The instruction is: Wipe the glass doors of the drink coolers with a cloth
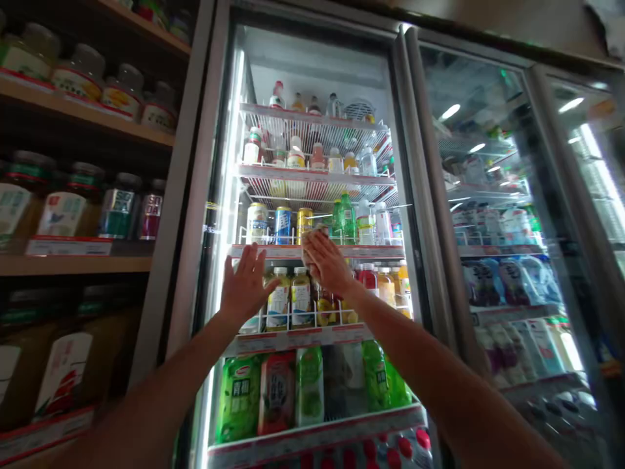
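Right hand (331,262), mid-frame, holds a cloth (307,243) under its fingers, seemingly against the glass door (312,65). Left hand (245,286), left of centre, empty, fingers spread; glass contact unclear. Even pressure, overlapping strokes should serve best.

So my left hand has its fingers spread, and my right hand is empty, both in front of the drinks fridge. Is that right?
Not quite: the right hand isn't empty. The head view shows it holding a cloth. The left hand does have its fingers spread, and both are in front of the drinks fridge.
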